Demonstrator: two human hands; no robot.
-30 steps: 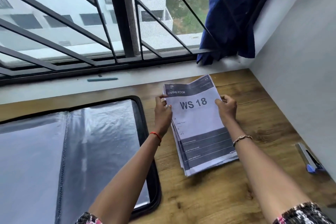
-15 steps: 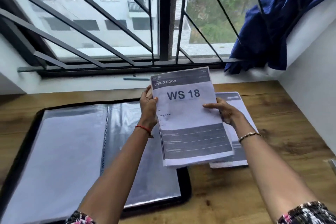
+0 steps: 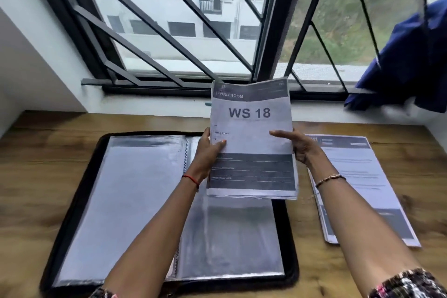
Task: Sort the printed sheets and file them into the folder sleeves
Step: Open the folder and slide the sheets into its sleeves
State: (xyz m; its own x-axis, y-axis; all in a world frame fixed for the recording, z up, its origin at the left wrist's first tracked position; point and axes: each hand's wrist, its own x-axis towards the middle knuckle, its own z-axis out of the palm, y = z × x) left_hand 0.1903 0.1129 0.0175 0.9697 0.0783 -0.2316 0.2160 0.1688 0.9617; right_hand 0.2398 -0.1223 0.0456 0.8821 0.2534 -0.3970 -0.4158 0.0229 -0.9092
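Observation:
I hold a small bundle of printed sheets (image 3: 251, 138) upright above the right half of the open folder (image 3: 135, 201); its top page reads "LIVING ROOM" and "WS 18". My left hand (image 3: 208, 150) grips the bundle's left edge with the thumb on the front. My right hand (image 3: 297, 145) holds the right edge, thumb stretched across the page. The folder is black-rimmed and lies flat with clear plastic sleeves on both sides. A second stack of printed sheets (image 3: 358, 184) lies on the wooden desk to the folder's right, partly under my right forearm.
The wooden desk (image 3: 36, 176) runs up to a white window sill (image 3: 154, 106) below a barred window. A blue cloth (image 3: 408, 63) hangs at the far right of the sill. White walls close the desk in on the left and right.
I have lifted the "WS 18" bundle off the stack on the desk and carried it left, over the folder's right side. The rest of the stack stays on the desk.

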